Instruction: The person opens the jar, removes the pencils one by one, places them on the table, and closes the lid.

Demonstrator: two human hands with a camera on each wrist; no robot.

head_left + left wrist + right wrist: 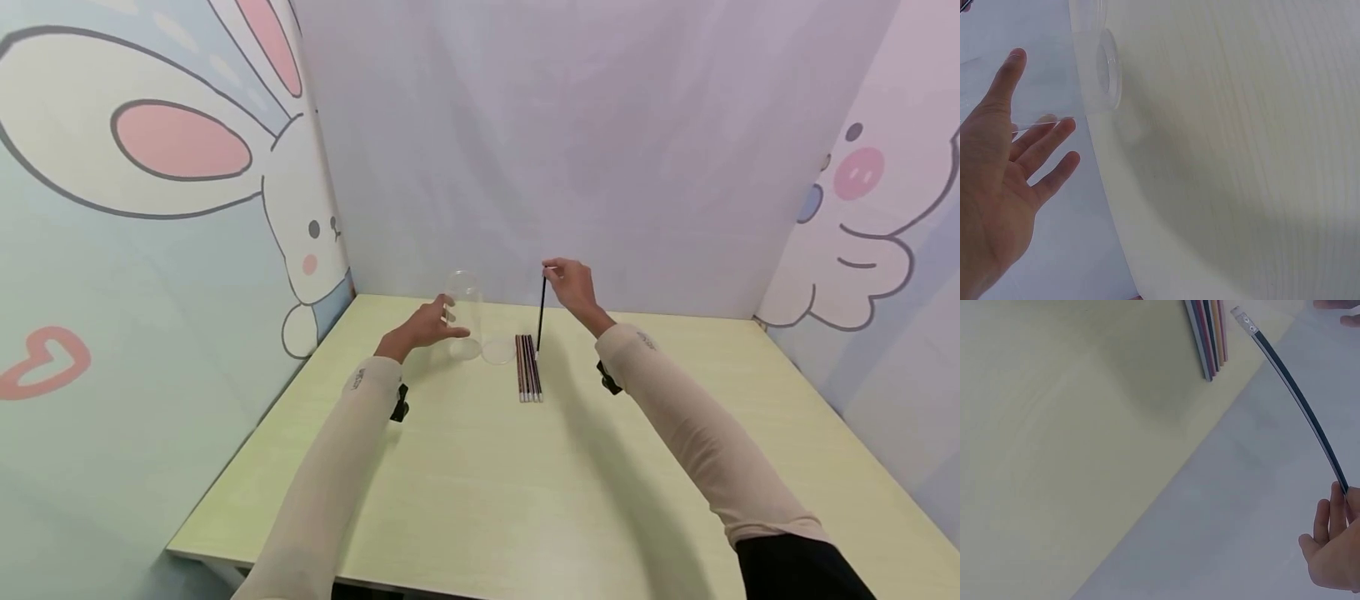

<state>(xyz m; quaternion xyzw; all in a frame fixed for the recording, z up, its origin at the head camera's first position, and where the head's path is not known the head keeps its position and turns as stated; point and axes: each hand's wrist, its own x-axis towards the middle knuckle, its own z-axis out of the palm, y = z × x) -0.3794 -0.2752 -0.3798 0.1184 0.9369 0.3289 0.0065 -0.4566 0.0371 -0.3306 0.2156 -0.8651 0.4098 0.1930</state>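
A clear plastic cylinder (466,312) stands upright on the table, its round base (1110,72) at the tabletop. My left hand (427,323) holds it loosely from the left, thumb in front and fingertips at its edge, the outer fingers spread away. High over the table, my right hand (572,285) pinches a dark pencil (542,308) by its upper end. The pencil hangs nearly upright with its pale metal-and-eraser end (1244,320) down, close above a row of pencils (528,371). Those lie side by side with pale ends toward me.
A clear round disc (498,351) lies between the cylinder and the pencil row. The pale wooden table (480,483) meets a plain hanging cloth (600,167) at the back. Walls with cartoon drawings stand left and right.
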